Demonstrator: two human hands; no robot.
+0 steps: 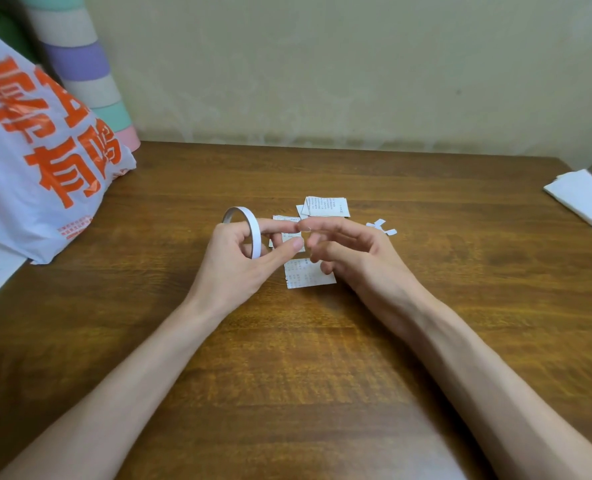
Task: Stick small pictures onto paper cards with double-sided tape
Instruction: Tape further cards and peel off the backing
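Observation:
A thin white roll of double-sided tape [249, 230] hangs round the index finger of my left hand [239, 261], whose thumb and index finger reach toward the fingertips of my right hand [350, 251]. The right thumb and index finger pinch something small at the meeting point; it looks like the tape's end. Beneath the hands lie small printed paper cards: one [308, 273] under the right hand, one [287, 221] partly hidden behind the fingers, and a small stack [327, 206] just beyond.
The brown wooden table [287, 358] meets a wall at the back. A white plastic bag with orange print [41, 157] stands at the left, before a striped pastel roll [83, 64]. Folded white tissue [581, 197] lies at the right edge. Small white backing scraps [381, 227] lie right of the hands.

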